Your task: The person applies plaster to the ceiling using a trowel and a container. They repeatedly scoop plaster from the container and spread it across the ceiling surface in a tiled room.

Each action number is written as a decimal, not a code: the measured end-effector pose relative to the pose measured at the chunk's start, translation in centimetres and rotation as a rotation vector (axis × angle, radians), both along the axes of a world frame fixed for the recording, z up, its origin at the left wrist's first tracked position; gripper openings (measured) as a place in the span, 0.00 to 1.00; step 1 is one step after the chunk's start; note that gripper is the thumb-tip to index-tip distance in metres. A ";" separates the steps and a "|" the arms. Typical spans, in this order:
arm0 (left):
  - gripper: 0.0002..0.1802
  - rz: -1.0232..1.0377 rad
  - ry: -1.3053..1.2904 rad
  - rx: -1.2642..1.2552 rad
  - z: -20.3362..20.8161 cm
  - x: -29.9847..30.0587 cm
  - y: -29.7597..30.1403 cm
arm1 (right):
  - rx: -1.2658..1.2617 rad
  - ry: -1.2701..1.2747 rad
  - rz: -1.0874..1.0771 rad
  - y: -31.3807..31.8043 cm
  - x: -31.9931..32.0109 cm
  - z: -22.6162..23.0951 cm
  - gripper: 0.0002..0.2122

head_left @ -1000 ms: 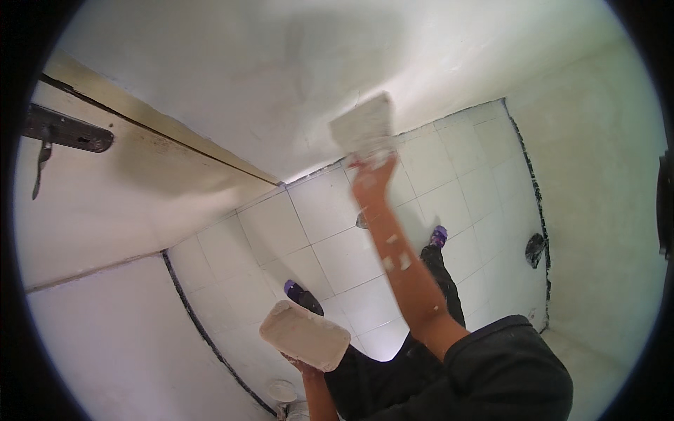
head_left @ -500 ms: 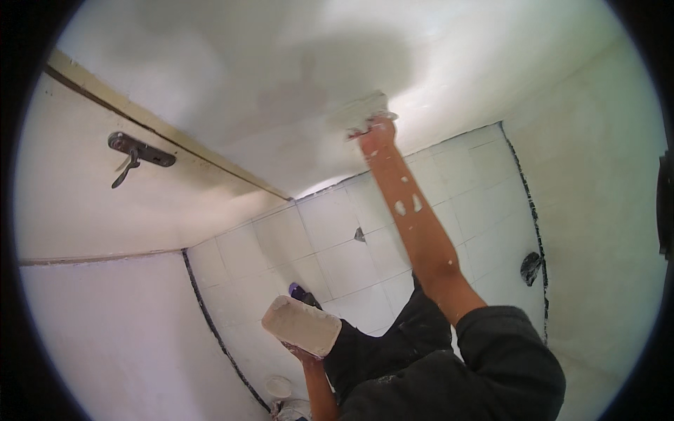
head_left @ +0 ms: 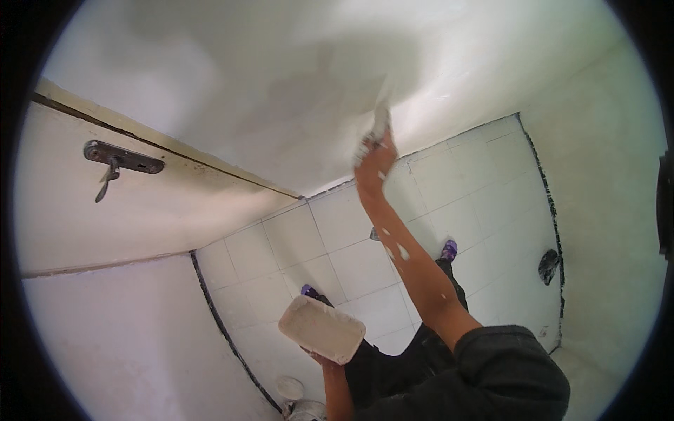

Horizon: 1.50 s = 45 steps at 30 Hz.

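Plainly, in the head view, your left hand (head_left: 323, 358) holds a shallow rectangular tub (head_left: 314, 342) low in front of your body. The tub is off-white with rounded corners, slanted across the picture, its inside pale and smeared. Your right hand (head_left: 378, 150) wraps around a putty knife (head_left: 382, 116) up by the white wall (head_left: 203, 63); the blade appears nearly edge-on as a thin, pale streak.

Motion blur softens that blade and the right fingers, so you cannot tell whether the edge touches the wall. Most of your left hand is hidden beneath the tub, and how much the tub contains is hard to judge. Your right forearm (head_left: 407, 259), flecked white, partly covers a small grey patch (head_left: 374, 234) on the tiled floor (head_left: 361, 270).
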<state>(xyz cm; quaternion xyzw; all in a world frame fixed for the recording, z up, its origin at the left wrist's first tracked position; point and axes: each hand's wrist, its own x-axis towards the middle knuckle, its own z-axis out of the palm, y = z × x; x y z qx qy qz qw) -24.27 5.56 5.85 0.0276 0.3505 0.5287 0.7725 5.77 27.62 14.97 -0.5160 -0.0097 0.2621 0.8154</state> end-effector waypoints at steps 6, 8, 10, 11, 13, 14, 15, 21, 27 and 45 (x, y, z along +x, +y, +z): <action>0.36 0.014 0.057 -0.058 -4.6 -4.1 -1.2 | -0.507 -1.181 -0.176 6.2 -10.5 -6.7 0.17; 0.36 0.025 0.070 -0.074 -6.0 -5.0 -1.0 | -0.147 -0.609 0.213 3.8 -12.1 -9.0 0.18; 0.36 0.019 0.083 -0.080 -7.2 -5.4 -0.6 | 0.163 0.475 0.516 -0.4 -11.0 -14.1 0.22; 0.36 0.006 0.084 -0.086 -7.9 -5.3 -0.2 | 0.217 0.652 0.598 -2.5 -10.0 -17.2 0.20; 0.36 0.012 0.099 -0.094 -9.1 -5.4 0.4 | 0.209 0.543 0.658 -7.9 -6.3 -24.0 0.17; 0.36 0.016 0.106 -0.102 -9.9 -5.2 0.3 | 0.150 0.306 0.641 -10.3 -4.5 -27.7 0.15; 0.36 0.018 0.112 -0.110 -10.9 -5.0 0.5 | 0.042 0.140 0.587 -12.4 -2.9 -31.6 0.14; 0.36 0.015 0.126 -0.205 -22.0 -1.5 -1.7 | -0.079 0.846 -0.057 -12.8 6.0 -55.9 0.11; 0.35 0.012 0.145 -0.349 -32.0 2.1 -6.1 | 0.130 0.603 0.074 -3.0 11.9 -65.0 0.16; 0.35 0.061 0.133 -0.278 -12.3 -1.2 -5.1 | 0.020 0.641 0.056 1.1 8.0 -28.0 0.15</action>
